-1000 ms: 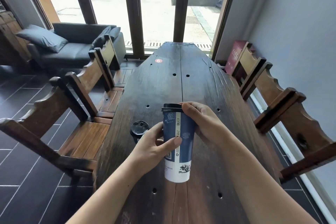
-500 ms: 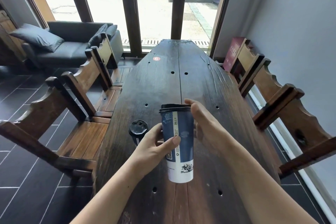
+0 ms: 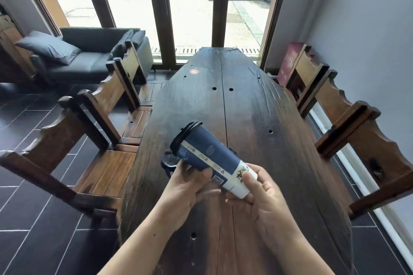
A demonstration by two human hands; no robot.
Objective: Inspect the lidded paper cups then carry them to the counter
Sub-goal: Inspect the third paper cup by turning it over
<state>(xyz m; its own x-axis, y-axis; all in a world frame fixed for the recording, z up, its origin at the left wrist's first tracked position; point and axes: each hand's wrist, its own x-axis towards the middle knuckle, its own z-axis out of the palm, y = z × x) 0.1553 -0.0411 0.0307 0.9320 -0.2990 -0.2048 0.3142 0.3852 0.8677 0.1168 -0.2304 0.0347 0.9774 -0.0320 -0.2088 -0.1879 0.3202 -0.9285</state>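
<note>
We hold the blue lidded paper cup [image 3: 210,158] tilted sideways above the wooden table [image 3: 245,107] — left hand [image 3: 187,190] curled round its middle, right hand [image 3: 263,198] gripping its white base. The second cup [image 3: 168,161] stands on the table, just below the held cup's lid.

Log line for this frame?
inspect | blue cup tilted, lidded | left hand grips middle | right hand grips base | second cup on table
</note>
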